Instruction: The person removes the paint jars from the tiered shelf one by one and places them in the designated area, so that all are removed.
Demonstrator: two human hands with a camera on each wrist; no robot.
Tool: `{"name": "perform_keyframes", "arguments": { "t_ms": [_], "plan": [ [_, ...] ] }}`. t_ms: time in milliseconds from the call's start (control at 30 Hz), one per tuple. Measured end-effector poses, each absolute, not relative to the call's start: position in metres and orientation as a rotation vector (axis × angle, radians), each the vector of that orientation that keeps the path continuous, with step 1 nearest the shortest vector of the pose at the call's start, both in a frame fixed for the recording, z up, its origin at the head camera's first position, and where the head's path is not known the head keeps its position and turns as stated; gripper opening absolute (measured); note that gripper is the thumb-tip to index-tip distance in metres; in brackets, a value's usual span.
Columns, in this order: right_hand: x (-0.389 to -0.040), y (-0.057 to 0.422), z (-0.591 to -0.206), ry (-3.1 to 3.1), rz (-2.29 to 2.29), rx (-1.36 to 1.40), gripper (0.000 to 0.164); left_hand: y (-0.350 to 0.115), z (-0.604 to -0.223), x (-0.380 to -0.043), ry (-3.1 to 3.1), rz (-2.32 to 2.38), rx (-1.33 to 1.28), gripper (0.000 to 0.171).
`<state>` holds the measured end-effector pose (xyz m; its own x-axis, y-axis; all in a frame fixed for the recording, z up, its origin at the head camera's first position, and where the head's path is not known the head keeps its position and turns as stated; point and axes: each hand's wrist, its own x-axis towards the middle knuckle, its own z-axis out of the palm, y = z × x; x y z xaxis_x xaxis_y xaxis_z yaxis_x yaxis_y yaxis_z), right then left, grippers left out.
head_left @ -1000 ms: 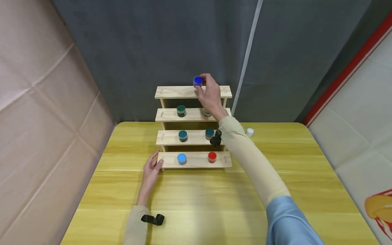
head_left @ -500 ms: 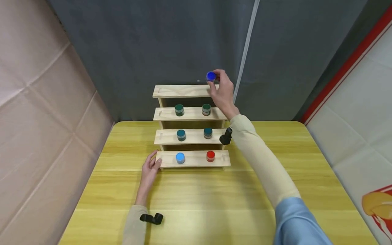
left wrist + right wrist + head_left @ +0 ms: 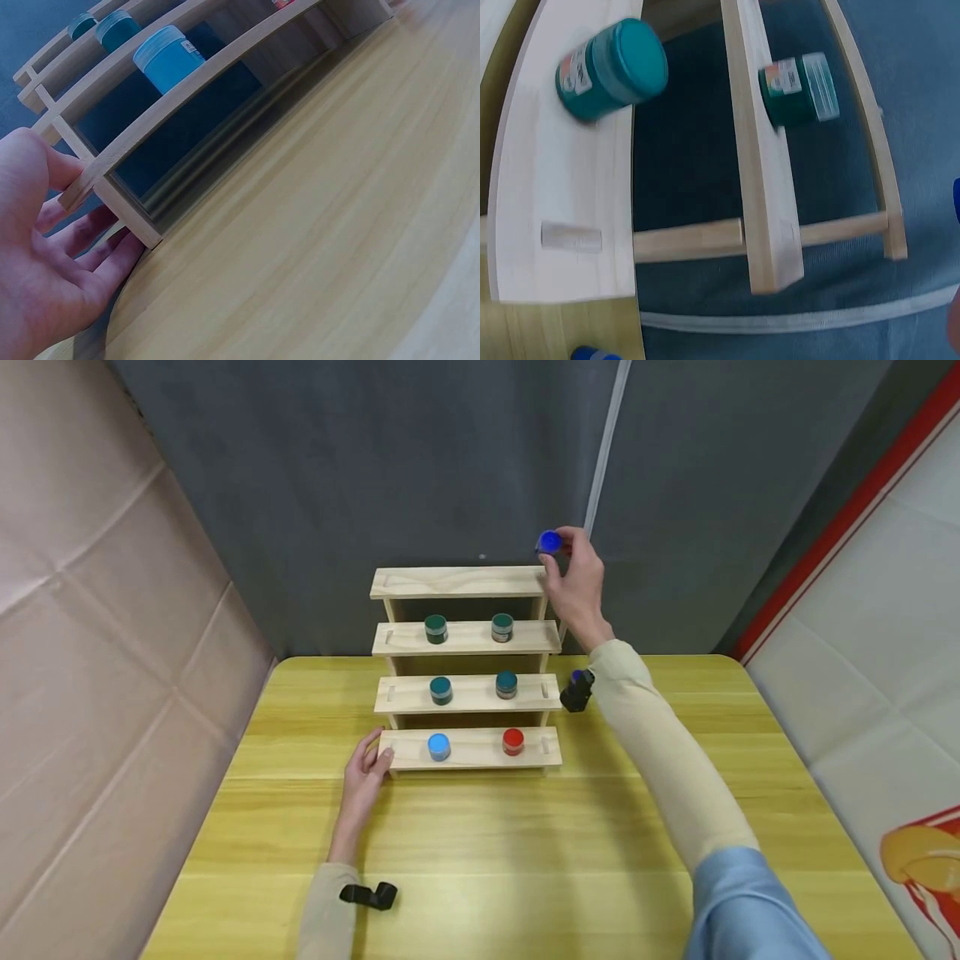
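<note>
A stepped wooden rack (image 3: 465, 694) with four-tier form stands on the table. My left hand (image 3: 363, 781) holds the left end of its lowest shelf; in the left wrist view, thumb and fingers (image 3: 112, 262) lie around the shelf end and its leg. Just off the top shelf's right end, my right hand (image 3: 581, 583) pinches a small dark-blue paint jar (image 3: 550, 542) in the air. On the lowest shelf sit a light-blue jar (image 3: 438, 747) and a red jar (image 3: 513, 742). Teal jars (image 3: 441, 690) and dark-green jars (image 3: 436, 629) stand in pairs on the two middle shelves.
Another blue-topped item (image 3: 576, 677) stands on the table right of the rack, partly hidden by the right wrist camera (image 3: 577, 692). A grey curtain (image 3: 360, 485) hangs close behind the rack. Wooden table (image 3: 480, 860) surface extends in front.
My right hand has carried the dark-blue jar rightward, from above the top shelf to past its right end. The left hand stays on the rack. The head view has shifted slightly.
</note>
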<state>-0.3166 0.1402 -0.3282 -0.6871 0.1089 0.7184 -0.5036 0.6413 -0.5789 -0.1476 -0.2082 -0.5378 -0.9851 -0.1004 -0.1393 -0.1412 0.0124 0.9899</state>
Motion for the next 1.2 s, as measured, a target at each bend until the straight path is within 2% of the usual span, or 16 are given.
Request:
{"name": "perform_keyframes", "arguments": {
  "t_ms": [567, 1200],
  "plan": [
    [-0.311, 0.184, -0.332, -2.113, 1.096, 0.075, 0.038, -0.208, -0.538, -0.147, 2.210, 2.162, -0.272, 0.052],
    [-0.296, 0.247, -0.366, -2.121, 1.120, -0.139, 0.039, -0.208, -0.535, -0.143, 2.196, 2.168, -0.279, 0.052]
  ]
}}
